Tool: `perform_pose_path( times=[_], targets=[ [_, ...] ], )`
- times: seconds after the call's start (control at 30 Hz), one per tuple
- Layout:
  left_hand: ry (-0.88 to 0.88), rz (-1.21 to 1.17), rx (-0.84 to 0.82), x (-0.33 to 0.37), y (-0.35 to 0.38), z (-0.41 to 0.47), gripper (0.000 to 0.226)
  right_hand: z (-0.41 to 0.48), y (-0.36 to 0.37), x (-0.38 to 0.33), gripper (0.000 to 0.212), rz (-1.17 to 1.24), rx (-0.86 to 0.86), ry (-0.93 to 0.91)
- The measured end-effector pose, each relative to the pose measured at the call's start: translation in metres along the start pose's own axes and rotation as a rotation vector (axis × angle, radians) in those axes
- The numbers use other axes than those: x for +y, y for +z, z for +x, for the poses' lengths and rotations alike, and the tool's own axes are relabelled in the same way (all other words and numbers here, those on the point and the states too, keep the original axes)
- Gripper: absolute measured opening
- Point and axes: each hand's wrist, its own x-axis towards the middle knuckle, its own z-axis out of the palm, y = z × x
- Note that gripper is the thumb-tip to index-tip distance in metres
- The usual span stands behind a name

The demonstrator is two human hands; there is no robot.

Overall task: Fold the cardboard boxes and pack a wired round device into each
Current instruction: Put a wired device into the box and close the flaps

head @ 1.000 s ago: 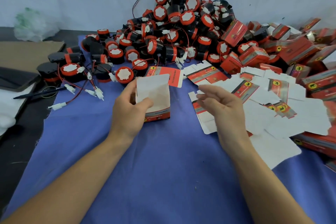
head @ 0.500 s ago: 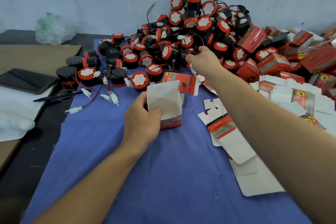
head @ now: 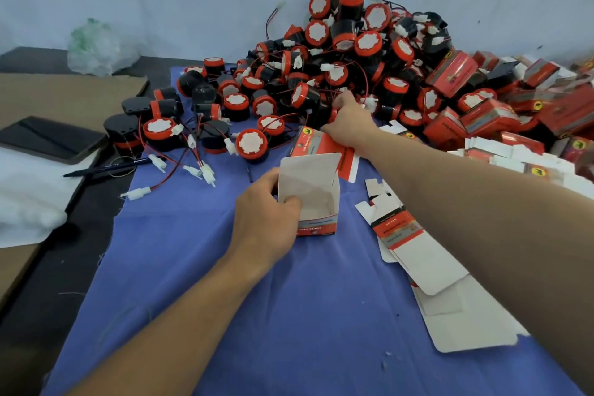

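An upright red and white cardboard box (head: 313,199), its top flap raised, stands on the blue cloth (head: 289,315). My left hand (head: 265,219) grips its left wall, thumb inside the opening. Behind it a big heap of black and red round devices (head: 347,42) with red wires and white plugs leans against the wall. My right hand (head: 348,119) reaches over the box into the heap's front edge, fingers curled round one round device (head: 332,114), mostly hidden by the hand.
Flat unfolded box blanks (head: 405,231) lie right of the box under my right forearm. Packed red boxes (head: 488,119) pile up at the right. At the left lie a dark phone (head: 48,138), a pen (head: 106,167), brown cardboard (head: 64,96) and a plastic bag (head: 96,48).
My right hand went from hovering over the flat blanks forward into the heap and closed on a device. The left hand stayed on the box, now stood upright and open.
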Motion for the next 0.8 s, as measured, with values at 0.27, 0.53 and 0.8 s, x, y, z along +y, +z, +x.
perform_pose_path(
  times=[0.27, 0.53, 0.8],
  targets=[
    [0.029, -0.021, -0.041, 0.004, 0.003, -0.007, 0.051, 0.007, -0.004, -0.002, 0.057, -0.199, -0.059, -0.036],
    [0.043, -0.028, -0.053, 0.002, 0.004, -0.006, 0.05, -0.001, 0.01, 0.002, 0.05, -0.004, -0.049, -0.027],
    [0.033, -0.014, -0.058, 0.0, 0.002, -0.003, 0.045, -0.028, -0.041, -0.006, 0.049, 0.908, 0.299, 0.15]
  ],
)
